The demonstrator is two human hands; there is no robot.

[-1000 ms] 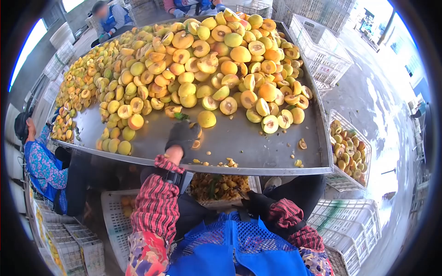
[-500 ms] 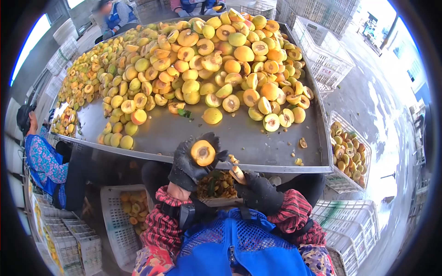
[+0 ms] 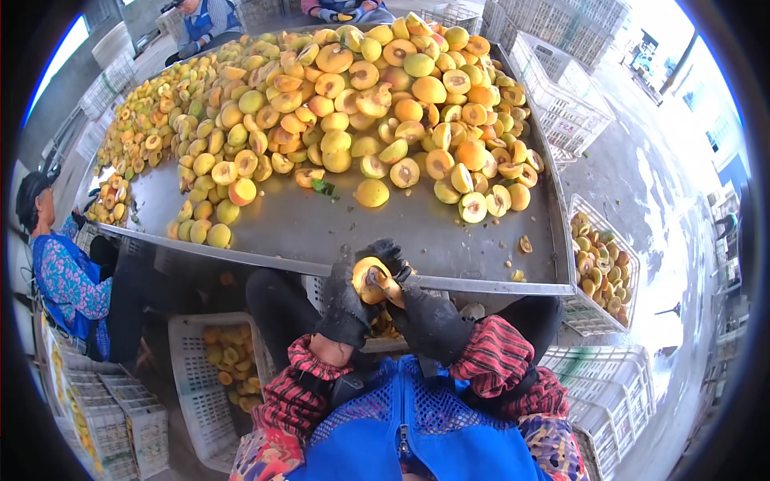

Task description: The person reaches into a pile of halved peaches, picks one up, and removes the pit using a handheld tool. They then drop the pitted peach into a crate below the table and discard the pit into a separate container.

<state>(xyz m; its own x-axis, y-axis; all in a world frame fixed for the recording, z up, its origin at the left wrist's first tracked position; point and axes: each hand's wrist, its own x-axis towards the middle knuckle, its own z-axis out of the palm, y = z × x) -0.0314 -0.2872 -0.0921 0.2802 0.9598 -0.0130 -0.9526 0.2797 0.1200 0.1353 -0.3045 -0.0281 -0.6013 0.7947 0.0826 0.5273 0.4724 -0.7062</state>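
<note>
My left hand (image 3: 343, 301), in a dark glove, is closed round a yellow peach half (image 3: 365, 271), its cut face turned up toward me. My right hand (image 3: 433, 319), gloved too, grips a small pitting tool (image 3: 391, 290) with a light-coloured handle. The tool's end meets the middle of the cut face; its tip is hidden there. Both hands are together just off the near edge of a metal table (image 3: 305, 228). A large heap of peach halves (image 3: 337, 144) covers the table's far side, and one half (image 3: 371, 193) lies at the heap's front.
A crate of peach halves (image 3: 600, 276) stands right of the table; another crate (image 3: 210, 417) is at lower left. Stacked white crates (image 3: 597, 401) are at lower right. A co-worker in a blue vest (image 3: 68, 280) sits left; two more people are across the table.
My right hand has moved left and up, bringing the tool to the peach half. My left hand has moved slightly right and tilted the half. The view has shifted a little.
</note>
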